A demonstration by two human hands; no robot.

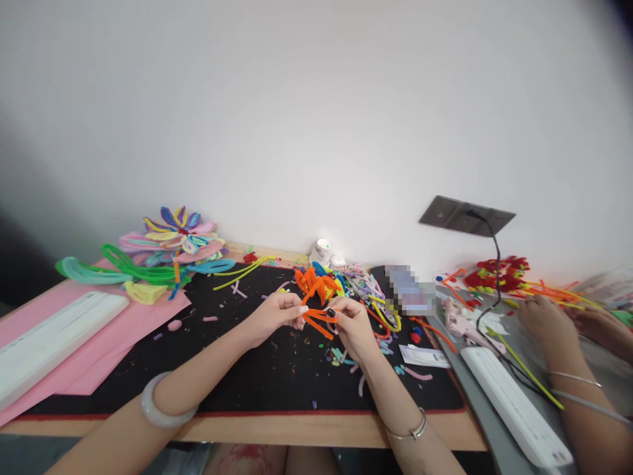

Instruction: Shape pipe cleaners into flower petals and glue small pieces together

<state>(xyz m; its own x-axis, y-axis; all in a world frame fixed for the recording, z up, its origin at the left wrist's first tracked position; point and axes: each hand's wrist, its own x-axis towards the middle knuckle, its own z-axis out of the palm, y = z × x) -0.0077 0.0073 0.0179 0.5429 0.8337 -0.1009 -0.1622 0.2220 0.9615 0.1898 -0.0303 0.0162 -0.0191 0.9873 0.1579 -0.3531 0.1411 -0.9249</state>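
Orange pipe cleaners held between two hands, partly shaped

The left hand (277, 318) has thumb and fingertips closed on the orange pipe cleaners (317, 333). The right hand (352, 326) pinches their other side, beside a small dark round piece (331, 313); whether that piece is fixed on or only held cannot be told. The orange strands are in the air over the black mat (222, 376), between the hands, with ends poking out below the fingers.

Just behind is an orange looped cluster (316, 282); whether the held strands join it is unclear. The held piece looks part-made: strands are gathered and bent, but separate ends stick out and no finished outline shows.

Beyond lie a heap of coloured pipe-cleaner offcuts (363, 280) and a white cup (321, 252) near the wall. To the left, a multicoloured petalled flower (182, 237) looks largely formed, with green loops (123, 264) in front of it, near pink paper (106, 356) and a long white case (62, 343).

To the right, past a small white packet (424, 356), lies a pale pink glue gun (465, 322). Near a red pipe-cleaner bundle (497, 274), a co-worker's hands (546, 323) are among more strands.
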